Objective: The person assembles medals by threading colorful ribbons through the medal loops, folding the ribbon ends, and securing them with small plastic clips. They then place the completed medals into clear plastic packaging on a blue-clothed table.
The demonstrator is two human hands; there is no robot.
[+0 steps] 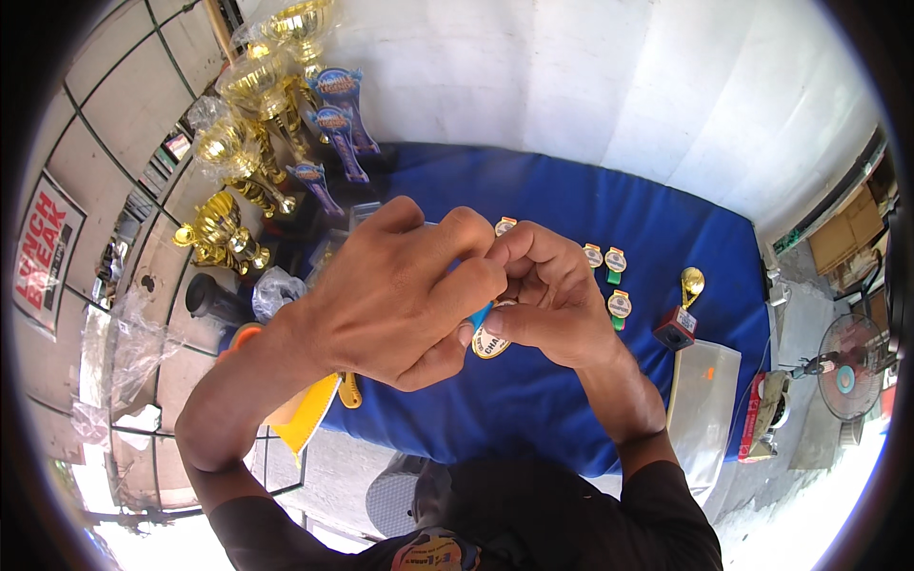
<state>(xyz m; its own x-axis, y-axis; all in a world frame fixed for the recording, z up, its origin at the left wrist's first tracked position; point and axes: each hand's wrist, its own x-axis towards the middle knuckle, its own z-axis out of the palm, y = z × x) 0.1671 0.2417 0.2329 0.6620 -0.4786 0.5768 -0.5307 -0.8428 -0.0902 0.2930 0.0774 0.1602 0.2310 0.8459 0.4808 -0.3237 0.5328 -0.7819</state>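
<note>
Both hands meet in front of me over the blue-covered table. My left hand [409, 295] is closed, its fingertips pinching a light blue ribbon [481, 315]. My right hand [557, 300] is closed too, with its thumb against the top of a round gold-rimmed medal [489, 344] at the ribbon's end. The fingers hide most of the ribbon and the medal's upper part. Beyond my right hand lie several similar medals with green ribbons, among them one medal [620, 304] near my wrist. Another medal [505, 226] shows just past the fingertips.
Gold trophies [217, 221] in plastic and blue-purple plaques [335, 141] stand at the far left. A black cylinder [211, 296] and a yellow cloth-like piece [312, 411] are near my left arm. A small gold trophy [677, 324] and clear plastic [703, 400] lie right; a fan [847, 366] stands beyond.
</note>
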